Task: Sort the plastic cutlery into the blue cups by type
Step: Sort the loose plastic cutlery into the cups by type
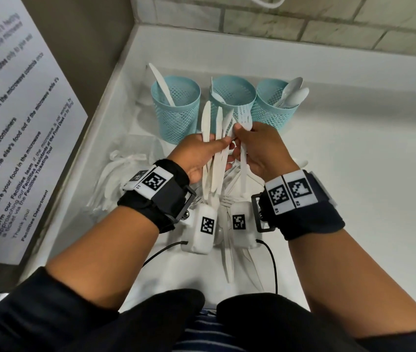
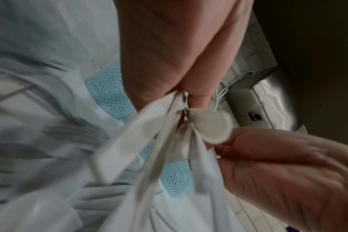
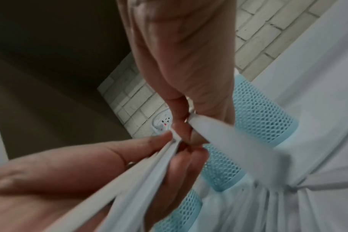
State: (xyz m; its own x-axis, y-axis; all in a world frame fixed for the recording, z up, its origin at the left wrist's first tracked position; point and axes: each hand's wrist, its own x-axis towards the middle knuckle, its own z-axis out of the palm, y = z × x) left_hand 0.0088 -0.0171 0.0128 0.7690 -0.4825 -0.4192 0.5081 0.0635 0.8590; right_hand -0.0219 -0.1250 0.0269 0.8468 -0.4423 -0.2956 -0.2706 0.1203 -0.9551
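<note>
Three blue mesh cups stand in a row at the back of the white counter. The left cup (image 1: pixel 176 110) holds a knife, the middle cup (image 1: pixel 232 94) a fork, the right cup (image 1: pixel 274 107) spoons. My left hand (image 1: pixel 223 148) grips a fanned bundle of white knives (image 1: pixel 205 125) just in front of the cups. My right hand (image 1: pixel 241 132) pinches a white fork (image 1: pixel 245 118) beside that bundle. In the right wrist view the fork's handle (image 3: pixel 218 138) runs from my right hand (image 3: pixel 189 70), and the left hand (image 3: pixel 69 164) clasps the knives (image 3: pixel 149 172).
More loose white cutlery (image 1: pixel 229 260) lies on the counter (image 1: pixel 354 199) under my wrists. Crumpled clear wrappers (image 1: pixel 125 158) lie to the left. A printed notice (image 1: pixel 11 123) hangs on the left side panel. A brick wall (image 1: pixel 303 26) closes the back.
</note>
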